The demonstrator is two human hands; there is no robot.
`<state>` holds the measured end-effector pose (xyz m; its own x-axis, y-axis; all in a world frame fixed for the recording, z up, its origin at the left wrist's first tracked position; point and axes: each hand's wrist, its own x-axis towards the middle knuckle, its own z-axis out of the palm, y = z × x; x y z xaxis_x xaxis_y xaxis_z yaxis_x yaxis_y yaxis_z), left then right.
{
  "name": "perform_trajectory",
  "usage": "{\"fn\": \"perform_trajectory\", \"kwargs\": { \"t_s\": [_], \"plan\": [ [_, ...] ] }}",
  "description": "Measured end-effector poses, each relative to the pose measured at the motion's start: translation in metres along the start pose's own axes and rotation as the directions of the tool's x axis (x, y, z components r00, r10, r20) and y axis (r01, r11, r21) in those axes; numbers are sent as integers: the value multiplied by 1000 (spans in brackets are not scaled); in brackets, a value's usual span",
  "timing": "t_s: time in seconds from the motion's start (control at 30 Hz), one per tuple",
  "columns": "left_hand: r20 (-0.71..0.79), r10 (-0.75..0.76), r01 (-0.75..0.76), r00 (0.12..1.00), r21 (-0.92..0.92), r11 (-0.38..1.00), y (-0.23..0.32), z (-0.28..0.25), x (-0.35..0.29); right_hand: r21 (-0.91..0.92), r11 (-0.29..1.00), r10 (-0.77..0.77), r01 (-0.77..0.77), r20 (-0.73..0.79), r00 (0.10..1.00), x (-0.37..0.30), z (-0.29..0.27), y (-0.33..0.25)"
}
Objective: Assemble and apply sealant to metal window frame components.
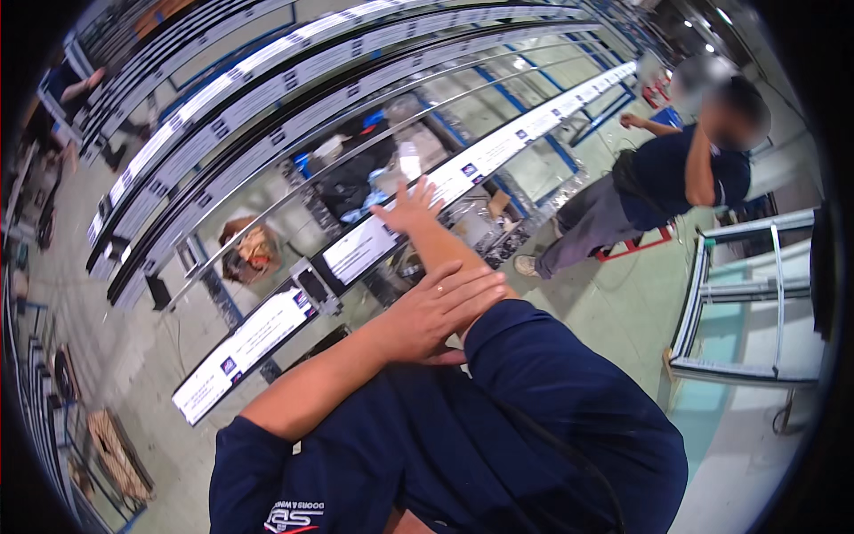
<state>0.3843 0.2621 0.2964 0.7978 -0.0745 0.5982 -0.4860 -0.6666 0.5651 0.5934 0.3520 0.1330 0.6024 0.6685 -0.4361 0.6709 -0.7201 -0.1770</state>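
The right hand [411, 207] is released, palm down with its fingers spread over a long profile faced with white printed film [511, 142]; whether the skin touches the film cannot be told. The left hand [449, 303] is also free of any object: it lies flat across the right arm [452, 256] near the elbow, fingers straight and together.

The profile lies along the near edge of a blue-framed rack [556, 147], slanting from that edge's left end, close to the person, to its far right end. Left of the right hand, a dark metal fixture [313, 287] sits across the profile's line; whether the white film belongs to one length or two cannot be told there.

Just past the profile's far edge is a heap of dark cloths [356, 169], with a white piece [409, 160] near the spread fingers. A brown paper bag [249, 251] with things inside stands farther left, beyond the fixture. Beyond these, rows of black-and-white profiles [277, 141] run side by side toward the rack's far edge.

Past the rack's right end, a co-worker [663, 178] in a dark top and grey trousers stands on the pale floor [614, 303]. Nearer, on the right, is a light rectangular frame [725, 292] with crossbars.
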Motion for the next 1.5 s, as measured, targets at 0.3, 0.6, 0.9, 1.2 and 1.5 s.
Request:
{"fn": "perform_trajectory", "kwargs": {
  "t_s": [0.3, 0.6, 0.9, 1.2, 1.5],
  "plan": [
    [-161, -413, 443, 897, 337, 831, -46, -29, -78, 39, 999, 19, -19, -1, 1000, 12, 7, 5],
    [-476, -754, 891, 453, 260, 371, -117, -27, -244, 36, 999, -4, 3, 22, 1000, -5, -4, -6],
    [-519, -723, 889, 457, 287, 356, -121, -18, -252, 14, 1000, 21, -22, 78, 997, -7, -11, -7],
    [-539, -703, 886, 464, 304, 351, -122, -19, -241, 35, 999, 9, -11, 64, 998, 0, -5, -3],
    [-560, -674, 877, 481, 315, 364, -121, -19, -252, 45, 999, -11, 12, -29, 1000, -2, 1, -2]
  ]
}}
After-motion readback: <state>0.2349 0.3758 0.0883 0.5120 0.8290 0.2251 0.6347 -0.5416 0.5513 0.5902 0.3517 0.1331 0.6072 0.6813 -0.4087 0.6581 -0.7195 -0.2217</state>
